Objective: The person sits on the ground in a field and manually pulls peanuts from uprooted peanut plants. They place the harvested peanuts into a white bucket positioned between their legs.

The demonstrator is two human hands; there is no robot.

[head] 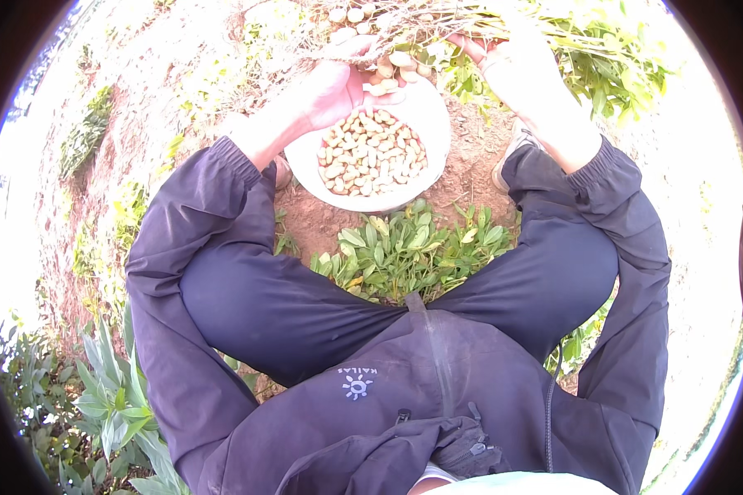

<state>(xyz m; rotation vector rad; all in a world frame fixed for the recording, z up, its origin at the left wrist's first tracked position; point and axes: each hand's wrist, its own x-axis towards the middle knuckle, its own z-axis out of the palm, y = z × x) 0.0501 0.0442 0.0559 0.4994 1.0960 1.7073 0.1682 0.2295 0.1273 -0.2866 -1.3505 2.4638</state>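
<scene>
A pulled peanut plant stretches across the top of the view, its roots to the left and stems to the right. My right hand grips it by the stems; glare washes out much of that hand. At the root end, my left hand is around a cluster of peanut pods, palm turned partly up. Below this hand stands a white bowl, its lower part filled with loose unshelled peanuts. More pods hang among the roots at the top edge.
Leafy green plants lie on the soil between my bent legs. My shoes flank the bowl on reddish soil. Taller weeds grow at lower left. Cut foliage spreads at upper right, and bright glare covers the right side.
</scene>
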